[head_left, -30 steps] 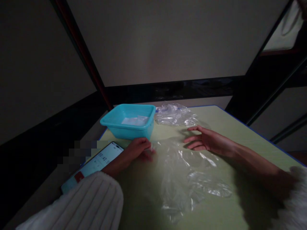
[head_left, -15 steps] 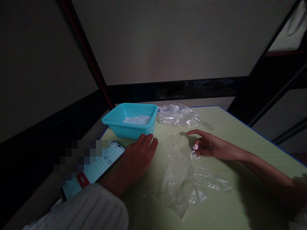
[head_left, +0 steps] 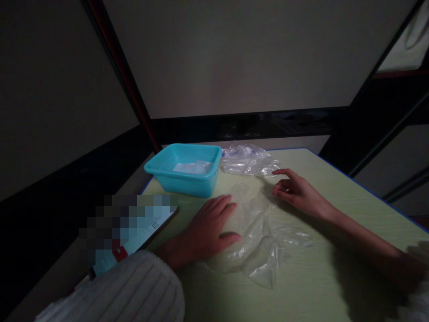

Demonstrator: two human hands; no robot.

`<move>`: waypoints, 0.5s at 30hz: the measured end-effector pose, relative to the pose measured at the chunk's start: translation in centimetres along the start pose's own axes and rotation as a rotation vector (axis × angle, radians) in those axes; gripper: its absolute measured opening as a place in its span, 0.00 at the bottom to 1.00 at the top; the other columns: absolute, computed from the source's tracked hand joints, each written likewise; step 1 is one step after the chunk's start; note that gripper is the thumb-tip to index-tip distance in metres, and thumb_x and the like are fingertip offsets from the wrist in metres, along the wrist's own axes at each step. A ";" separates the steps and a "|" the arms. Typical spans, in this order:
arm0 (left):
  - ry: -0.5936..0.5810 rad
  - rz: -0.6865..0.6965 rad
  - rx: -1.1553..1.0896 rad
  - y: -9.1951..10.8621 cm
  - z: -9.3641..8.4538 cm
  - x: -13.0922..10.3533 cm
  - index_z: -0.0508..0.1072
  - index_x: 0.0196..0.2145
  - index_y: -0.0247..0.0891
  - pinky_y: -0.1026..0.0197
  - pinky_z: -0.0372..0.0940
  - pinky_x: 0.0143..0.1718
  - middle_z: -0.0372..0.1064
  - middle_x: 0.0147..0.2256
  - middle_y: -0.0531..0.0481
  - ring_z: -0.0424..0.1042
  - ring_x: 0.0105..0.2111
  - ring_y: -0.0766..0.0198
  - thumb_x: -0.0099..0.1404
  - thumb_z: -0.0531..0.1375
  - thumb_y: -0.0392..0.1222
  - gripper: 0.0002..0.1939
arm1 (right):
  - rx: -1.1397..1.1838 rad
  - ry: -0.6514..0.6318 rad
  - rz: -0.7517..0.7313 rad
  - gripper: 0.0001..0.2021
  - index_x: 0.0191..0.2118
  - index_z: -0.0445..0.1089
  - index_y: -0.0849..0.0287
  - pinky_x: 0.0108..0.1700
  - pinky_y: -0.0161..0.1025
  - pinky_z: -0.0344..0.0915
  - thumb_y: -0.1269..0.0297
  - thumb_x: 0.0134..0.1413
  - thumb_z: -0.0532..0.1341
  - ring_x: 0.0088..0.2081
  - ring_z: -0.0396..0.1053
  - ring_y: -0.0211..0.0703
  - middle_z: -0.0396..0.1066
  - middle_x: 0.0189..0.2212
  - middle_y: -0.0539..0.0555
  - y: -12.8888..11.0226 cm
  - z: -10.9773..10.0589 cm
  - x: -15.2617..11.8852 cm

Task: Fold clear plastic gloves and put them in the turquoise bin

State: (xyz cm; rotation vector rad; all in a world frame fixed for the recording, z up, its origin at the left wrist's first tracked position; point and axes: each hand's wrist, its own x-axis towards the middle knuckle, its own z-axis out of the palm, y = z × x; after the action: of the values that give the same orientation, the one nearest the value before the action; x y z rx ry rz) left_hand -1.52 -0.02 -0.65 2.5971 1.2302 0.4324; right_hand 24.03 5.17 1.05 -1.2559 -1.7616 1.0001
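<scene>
A clear, crumpled plastic bag [head_left: 258, 241] is spread over the middle of the pale table. My left hand [head_left: 211, 228] lies at its left edge, palm down, with thumb and fingers apart. Over the table to the right of the bag hovers my right hand [head_left: 298, 192], its index finger stretched out and the other fingers loosely curled; nothing shows between them. Just beyond its fingertip is a pile of more clear plastic bags [head_left: 246, 161].
A turquoise basin [head_left: 181, 181] with flat whitish packets [head_left: 192, 167] inside stands at the back left. A phone [head_left: 140, 241], partly blurred out, lies at the left. The table [head_left: 348, 210] has a blue edge, and panels rise behind it.
My left hand has moved right, from beside the basin onto the bag's edge, and spread out. My right hand has let go of the bag and shifted up and right.
</scene>
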 end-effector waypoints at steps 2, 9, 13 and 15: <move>0.135 -0.105 0.053 0.0 -0.2 0.2 0.65 0.46 0.34 0.46 0.59 0.51 0.63 0.49 0.38 0.62 0.50 0.51 0.61 0.56 0.45 0.17 | -0.027 0.006 -0.010 0.26 0.44 0.55 0.58 0.27 0.38 0.59 0.51 0.41 0.62 0.24 0.63 0.40 0.65 0.23 0.47 -0.1 0.0 -0.1; 0.280 -0.211 0.222 -1.1 -0.4 0.3 0.63 0.41 0.35 0.45 0.62 0.47 0.65 0.42 0.41 0.66 0.44 0.51 0.63 0.51 0.40 0.09 | -0.100 -0.015 -0.043 0.23 0.44 0.56 0.57 0.26 0.38 0.60 0.51 0.44 0.60 0.25 0.64 0.40 0.66 0.24 0.48 -0.2 0.1 -0.2; 0.299 -0.189 0.200 -1.5 0.2 0.2 0.60 0.48 0.34 0.42 0.58 0.53 0.61 0.51 0.36 0.62 0.53 0.48 0.64 0.51 0.41 0.16 | -0.169 -0.003 -0.083 0.17 0.39 0.59 0.58 0.26 0.36 0.60 0.54 0.45 0.59 0.25 0.63 0.40 0.65 0.24 0.49 -0.5 -0.1 -0.3; 0.285 -0.181 0.168 -1.2 0.4 0.1 0.59 0.51 0.33 0.43 0.56 0.55 0.59 0.54 0.35 0.59 0.56 0.49 0.64 0.51 0.41 0.18 | -0.258 -0.062 -0.118 0.10 0.31 0.61 0.58 0.25 0.35 0.57 0.56 0.47 0.58 0.24 0.61 0.38 0.63 0.22 0.49 -0.9 -0.3 -0.4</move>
State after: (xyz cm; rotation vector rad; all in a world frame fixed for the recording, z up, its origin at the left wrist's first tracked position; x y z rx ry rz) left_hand -2.19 0.78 -1.39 2.5932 1.6438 0.7101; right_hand 24.04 4.60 1.95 -1.2698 -2.0385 0.7699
